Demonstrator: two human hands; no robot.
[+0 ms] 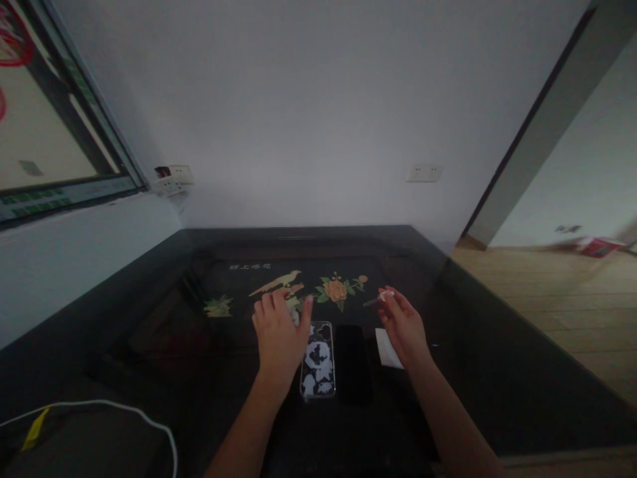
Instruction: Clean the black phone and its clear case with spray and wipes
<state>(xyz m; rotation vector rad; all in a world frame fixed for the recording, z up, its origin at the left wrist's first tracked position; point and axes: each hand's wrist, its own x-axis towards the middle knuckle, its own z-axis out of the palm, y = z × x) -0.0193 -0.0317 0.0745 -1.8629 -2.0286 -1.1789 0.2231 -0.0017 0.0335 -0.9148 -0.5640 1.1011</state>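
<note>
My left hand [280,330] is over the dark table [209,405], beside the upper left corner of a clear phone case [326,358] with white cut-out shapes on it. Its thumb stands apart from the fingers; a small pale patch shows in the gap, too blurred to name. Off to the right, my right hand [404,325] is closed in a pinch on a small white-and-red piece [386,295]. A thin dark stick-like part points left from that piece. Between the hands lies a black phone [353,365], flat and close to the case. White paper [387,349] is partly under my right hand.
A painted bird [279,282] and flower [334,290] decorate the tabletop. A white cable [114,402] with a yellow tag [36,428] curves at the lower left. The wall [298,133] rises behind the table, with a socket plate [424,173].
</note>
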